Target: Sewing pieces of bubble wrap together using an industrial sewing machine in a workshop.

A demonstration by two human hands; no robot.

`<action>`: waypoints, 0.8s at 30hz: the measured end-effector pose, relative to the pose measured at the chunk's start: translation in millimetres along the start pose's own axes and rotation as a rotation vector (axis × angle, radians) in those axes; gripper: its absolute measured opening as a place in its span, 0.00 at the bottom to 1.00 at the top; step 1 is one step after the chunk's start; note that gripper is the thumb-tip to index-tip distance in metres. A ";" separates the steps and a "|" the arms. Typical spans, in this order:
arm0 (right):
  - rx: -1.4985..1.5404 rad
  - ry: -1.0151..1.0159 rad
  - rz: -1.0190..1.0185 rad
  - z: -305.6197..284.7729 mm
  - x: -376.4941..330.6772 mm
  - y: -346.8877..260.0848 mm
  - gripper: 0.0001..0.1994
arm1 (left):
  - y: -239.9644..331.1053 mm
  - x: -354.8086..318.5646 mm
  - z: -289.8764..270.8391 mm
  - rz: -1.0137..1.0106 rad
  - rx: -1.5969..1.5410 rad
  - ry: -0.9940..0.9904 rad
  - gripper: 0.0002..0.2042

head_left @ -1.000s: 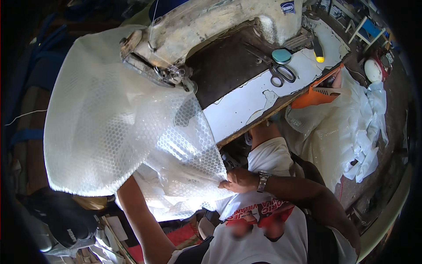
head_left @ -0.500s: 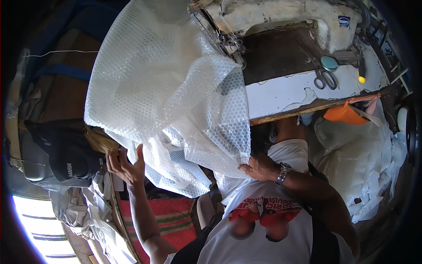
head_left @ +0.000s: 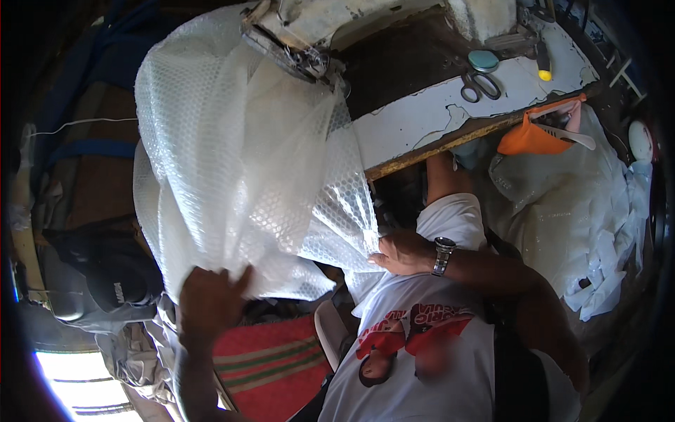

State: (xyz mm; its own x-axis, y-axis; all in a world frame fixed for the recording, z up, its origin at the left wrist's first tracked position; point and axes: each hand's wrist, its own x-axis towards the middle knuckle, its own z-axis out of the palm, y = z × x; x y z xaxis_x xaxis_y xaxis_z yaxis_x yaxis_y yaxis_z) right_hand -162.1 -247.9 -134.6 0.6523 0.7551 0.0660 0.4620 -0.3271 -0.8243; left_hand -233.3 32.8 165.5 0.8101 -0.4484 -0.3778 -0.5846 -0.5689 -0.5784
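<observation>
A large sheet of clear bubble wrap [head_left: 211, 162] hangs in folds over the left end of the sewing table, reaching up to the needle end of an old, worn sewing machine [head_left: 337, 24]. My right hand [head_left: 404, 252], with a metal watch on its wrist, pinches the sheet's lower right edge close to my lap. At the sheet's lower left is my left hand [head_left: 211, 302], dark and somewhat blurred. Its thumb stands apart from the fingers, and whether it touches the wrap is hard to see.
Black-handled scissors [head_left: 481, 86], a round teal tin [head_left: 483, 60] and a yellow-tipped tool [head_left: 543, 62] lie on the chipped white tabletop [head_left: 415, 119]. An orange pouch [head_left: 538, 137] hangs at its front edge. More plastic wrap [head_left: 555, 204] is heaped at right; a dark cap [head_left: 116, 285] sits at left.
My left hand has moved down and turned its back to view. The bubble wrap now hangs straighter, its lower left part drawn downward. My right hand keeps its edge; the view has shifted.
</observation>
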 end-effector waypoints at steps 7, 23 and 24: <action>-0.002 -0.130 0.024 -13.0 -1.4 -5.0 0.29 | 73.9 63.8 -9.5 0.298 -0.518 0.034 0.14; 0.030 -0.437 0.063 -34.5 2.3 19.2 0.28 | 88.6 101.5 33.3 0.457 -1.036 0.152 0.16; -0.006 -0.459 0.106 -42.8 4.0 22.6 0.28 | 92.9 105.3 40.3 0.457 -1.051 0.170 0.16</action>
State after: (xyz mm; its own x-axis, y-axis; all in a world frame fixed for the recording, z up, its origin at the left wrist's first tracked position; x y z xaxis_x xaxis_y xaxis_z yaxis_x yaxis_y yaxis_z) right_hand -123.3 -276.6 -128.9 0.3638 0.8900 -0.2751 0.4110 -0.4183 -0.8100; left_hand -200.5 -39.4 42.8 0.5439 -0.8015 -0.2486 -0.6347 -0.5867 0.5030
